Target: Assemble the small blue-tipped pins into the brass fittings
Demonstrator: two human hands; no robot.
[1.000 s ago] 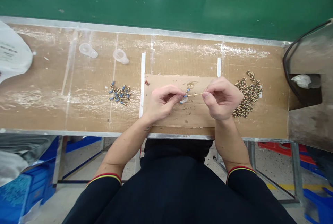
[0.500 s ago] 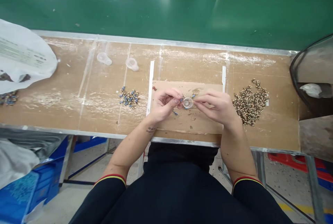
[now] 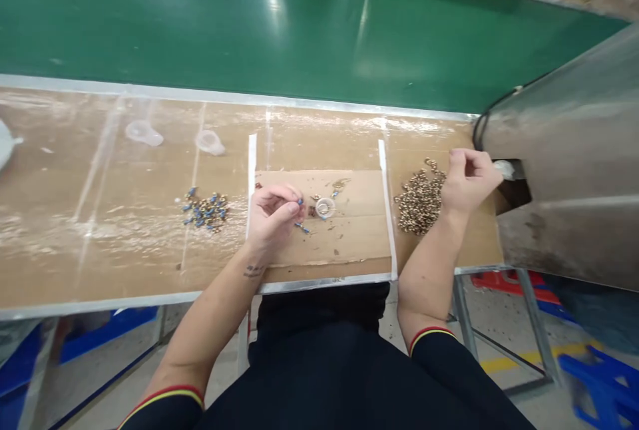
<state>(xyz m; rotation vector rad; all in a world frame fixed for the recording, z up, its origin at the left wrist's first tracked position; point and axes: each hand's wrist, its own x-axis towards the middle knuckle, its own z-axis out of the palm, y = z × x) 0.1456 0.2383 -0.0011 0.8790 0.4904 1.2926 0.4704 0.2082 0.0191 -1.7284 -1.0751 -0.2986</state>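
Note:
My left hand (image 3: 274, 215) is closed in a pinch above the cardboard sheet (image 3: 349, 243), with a small blue part (image 3: 300, 202) showing at its fingertips. Just right of it, a small clear round cup (image 3: 325, 208) stands on the sheet; whatever lies inside is too small to name. Loose blue-and-brass pieces (image 3: 302, 227) lie near the cup. Raised at the right, my right hand (image 3: 469, 180) has its fingers curled together, and anything in them is hidden. Below and left of that hand is a heap of small brass-coloured parts (image 3: 419, 202).
Several blue-and-brass parts (image 3: 206, 210) form a pile left of the sheet. Behind them lie two translucent plastic pieces (image 3: 144, 132). A metal box-like surface (image 3: 569, 177) bounds the table on the right, with a white wad (image 3: 504, 169) at its dark opening. A green surface (image 3: 200, 30) runs along the back.
My right hand has left the cup and moved right and up, past the brass heap. The left hand stays pinched, now slightly apart from the cup. The view has shifted to the right.

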